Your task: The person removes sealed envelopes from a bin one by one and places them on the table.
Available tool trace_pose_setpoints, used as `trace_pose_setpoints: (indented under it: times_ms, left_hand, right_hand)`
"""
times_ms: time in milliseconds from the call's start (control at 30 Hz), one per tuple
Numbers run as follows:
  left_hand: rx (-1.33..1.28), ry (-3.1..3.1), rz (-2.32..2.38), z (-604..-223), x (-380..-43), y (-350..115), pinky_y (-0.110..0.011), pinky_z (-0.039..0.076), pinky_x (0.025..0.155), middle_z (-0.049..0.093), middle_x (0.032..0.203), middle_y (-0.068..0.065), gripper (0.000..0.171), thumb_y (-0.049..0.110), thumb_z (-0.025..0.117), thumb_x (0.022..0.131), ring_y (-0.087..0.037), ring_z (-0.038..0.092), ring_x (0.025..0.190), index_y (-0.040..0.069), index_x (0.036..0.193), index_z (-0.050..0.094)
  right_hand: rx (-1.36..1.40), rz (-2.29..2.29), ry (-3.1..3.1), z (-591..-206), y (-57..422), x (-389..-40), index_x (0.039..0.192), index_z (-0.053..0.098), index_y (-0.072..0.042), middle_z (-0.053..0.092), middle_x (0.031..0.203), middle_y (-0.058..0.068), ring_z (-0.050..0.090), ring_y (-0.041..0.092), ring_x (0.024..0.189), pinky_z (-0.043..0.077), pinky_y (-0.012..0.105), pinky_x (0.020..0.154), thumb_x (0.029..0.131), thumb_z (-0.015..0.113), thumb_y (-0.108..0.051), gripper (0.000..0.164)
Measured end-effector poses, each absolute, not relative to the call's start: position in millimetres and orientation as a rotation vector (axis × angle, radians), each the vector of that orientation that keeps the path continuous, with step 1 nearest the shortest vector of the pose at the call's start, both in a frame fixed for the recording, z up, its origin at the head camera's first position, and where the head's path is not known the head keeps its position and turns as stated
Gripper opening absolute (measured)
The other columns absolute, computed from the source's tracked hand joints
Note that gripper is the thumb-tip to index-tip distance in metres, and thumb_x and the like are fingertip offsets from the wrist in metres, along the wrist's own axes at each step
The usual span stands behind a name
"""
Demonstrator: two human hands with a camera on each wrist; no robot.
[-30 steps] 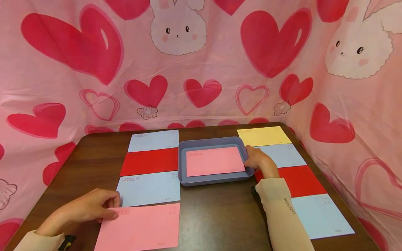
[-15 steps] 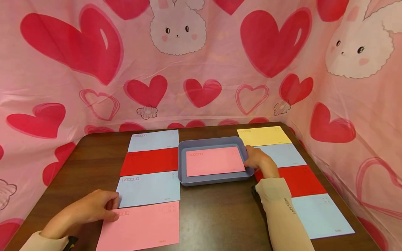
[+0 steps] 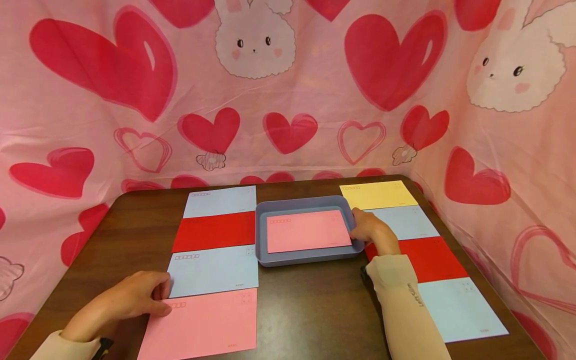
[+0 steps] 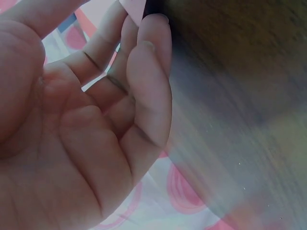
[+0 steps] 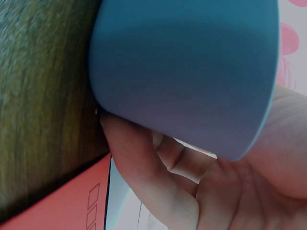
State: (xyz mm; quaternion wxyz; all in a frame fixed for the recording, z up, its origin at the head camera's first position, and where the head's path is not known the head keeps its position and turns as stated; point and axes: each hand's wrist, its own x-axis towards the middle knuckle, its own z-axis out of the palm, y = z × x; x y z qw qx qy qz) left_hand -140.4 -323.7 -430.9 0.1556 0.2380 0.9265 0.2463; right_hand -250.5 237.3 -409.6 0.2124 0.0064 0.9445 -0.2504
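Observation:
My left hand [image 3: 128, 297] pinches the upper left corner of a pink envelope [image 3: 204, 325] at the near end of the left column, thumb on top. In the left wrist view the fingers [image 4: 151, 91] are curled, with a pink paper corner [image 4: 136, 8] at their tips. My right hand [image 3: 374, 231] grips the right wall of a grey-blue tray [image 3: 310, 258]. A smaller-looking pink envelope [image 3: 308, 231] lies inside the tray. From the right wrist view, fingers reach under the tray's outer wall [image 5: 187, 72], and the thumb lies over the rim.
The left column also has a light blue envelope [image 3: 213, 270], a red one [image 3: 215, 232] and another light blue one [image 3: 220, 201]. On the right lie yellow [image 3: 379, 195], light blue [image 3: 407, 222], red [image 3: 434, 260] and light blue [image 3: 465, 310] envelopes. Pink heart-print cloth [image 3: 288, 95] surrounds the brown table [image 3: 306, 310].
My left hand has shifted the near pink envelope slightly away from me, up against the light blue one. During the last half second it barely moved. The right hand and tray stayed put.

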Motion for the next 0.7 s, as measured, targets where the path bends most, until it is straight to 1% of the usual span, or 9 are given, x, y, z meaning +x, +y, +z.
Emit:
trace_pose_setpoints:
  times_ms: [333, 467, 700]
  left_hand:
    - [0.665, 2.652, 0.681, -432, -142, -325, -0.024, 0.035, 0.057, 0.051, 0.068, 0.015, 0.036, 0.029, 0.092, 0.079, 0.001, 0.045, 0.064, 0.021, 0.080, 0.057]
    - [0.663, 2.647, 0.683, -431, -143, -326, -0.024, 0.036, 0.057, 0.052, 0.068, 0.015, 0.036, 0.030, 0.092, 0.080, 0.001, 0.045, 0.064, 0.022, 0.081, 0.057]
    - [0.628, 2.755, 0.604, -417, -148, -322, -0.024, 0.037, 0.057, 0.050, 0.068, 0.014, 0.035, 0.034, 0.091, 0.082, 0.000, 0.044, 0.063, 0.022, 0.087, 0.058]
  right_hand:
    - [0.003, -0.680, 2.631, -412, 238, -251, 0.154, 0.033, 0.010, 0.055, 0.138, 0.034, 0.064, 0.038, 0.103, 0.062, 0.043, 0.082, 0.092, 0.072, -0.009, 0.076]
    - [0.007, -0.692, 2.630, -411, 238, -251, 0.155, 0.032, 0.010, 0.054, 0.139, 0.034, 0.064, 0.038, 0.103, 0.062, 0.043, 0.082, 0.093, 0.071, -0.009, 0.076]
    - [0.017, -0.710, 2.622, -410, 238, -251, 0.156, 0.032, 0.010, 0.053, 0.140, 0.034, 0.064, 0.038, 0.103, 0.062, 0.043, 0.082, 0.093, 0.071, -0.008, 0.076]
